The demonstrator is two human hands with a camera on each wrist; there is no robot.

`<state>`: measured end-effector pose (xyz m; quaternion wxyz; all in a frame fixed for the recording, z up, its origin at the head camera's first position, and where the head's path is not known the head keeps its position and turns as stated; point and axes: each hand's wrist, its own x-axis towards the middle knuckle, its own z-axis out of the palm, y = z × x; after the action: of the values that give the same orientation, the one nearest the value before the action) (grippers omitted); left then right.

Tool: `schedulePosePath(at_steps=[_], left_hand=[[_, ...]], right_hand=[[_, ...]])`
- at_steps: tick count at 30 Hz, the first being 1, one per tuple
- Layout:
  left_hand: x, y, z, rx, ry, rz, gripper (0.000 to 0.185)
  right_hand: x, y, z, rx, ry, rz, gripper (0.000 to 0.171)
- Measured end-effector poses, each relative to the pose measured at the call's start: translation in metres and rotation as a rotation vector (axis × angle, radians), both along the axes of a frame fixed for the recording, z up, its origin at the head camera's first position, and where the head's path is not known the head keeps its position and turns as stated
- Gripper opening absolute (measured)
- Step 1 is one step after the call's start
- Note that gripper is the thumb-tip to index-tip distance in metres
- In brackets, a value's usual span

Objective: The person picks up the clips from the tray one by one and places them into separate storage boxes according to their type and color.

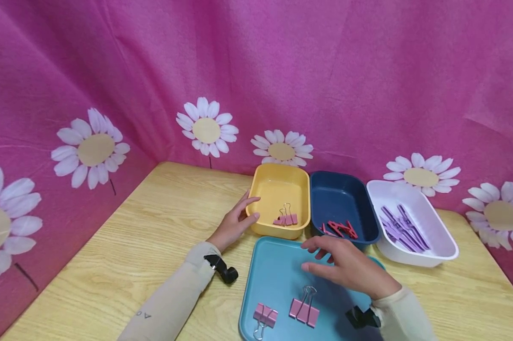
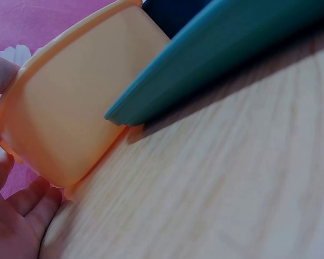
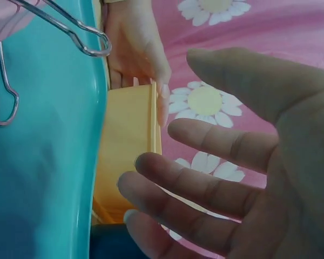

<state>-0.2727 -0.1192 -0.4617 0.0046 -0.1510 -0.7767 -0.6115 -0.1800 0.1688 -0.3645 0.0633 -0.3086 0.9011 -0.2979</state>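
Steadying the yellow bin point(image 1: 278, 189) at its 9 o'clock wall, my left hand point(image 1: 235, 222) curls loosely against the outside, fingertips over the rim and thumb lower on the side. 1 pink binder clip point(image 1: 285, 218) lies inside it near the 6 o'clock wall. My right hand point(image 1: 346, 265) hovers above the teal tray point(image 1: 273, 279) with fingers spread and relaxed, holding nothing; I think it clears the tray's surface, though the head view leaves that unsure. 2 more pink clips point(image 1: 304, 310) lie at the tray's 6 o'clock end. At 3 o'clock of the yellow bin stands a navy bin point(image 1: 341, 199) with red clips, then a white bin point(image 1: 414, 222) with purple ones.
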Motion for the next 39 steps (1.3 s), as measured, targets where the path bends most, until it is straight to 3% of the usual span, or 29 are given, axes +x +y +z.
schedulePosePath(at_steps=[8, 15, 30, 34, 39], left_hand=[[-0.001, 0.002, 0.002, -0.004, 0.010, -0.003, 0.045], [-0.001, 0.001, 0.004, -0.002, 0.009, -0.003, 0.047], [-0.002, -0.001, 0.001, 0.014, 0.008, 0.001, 0.046], [0.001, 0.000, 0.005, 0.018, -0.002, -0.019, 0.048], [0.013, 0.001, 0.024, 0.018, -0.029, -0.054, 0.050]], right_hand=[[0.004, 0.002, 0.000, -0.002, -0.050, 0.075, 0.043], [0.007, -0.001, 0.002, 0.093, -0.162, 0.132, 0.051], [0.010, -0.008, -0.002, 0.249, -0.238, 0.104, 0.045], [0.011, -0.010, -0.007, 0.257, -0.220, 0.106, 0.042], [0.013, -0.013, -0.014, 0.255, -0.203, 0.129, 0.039]])
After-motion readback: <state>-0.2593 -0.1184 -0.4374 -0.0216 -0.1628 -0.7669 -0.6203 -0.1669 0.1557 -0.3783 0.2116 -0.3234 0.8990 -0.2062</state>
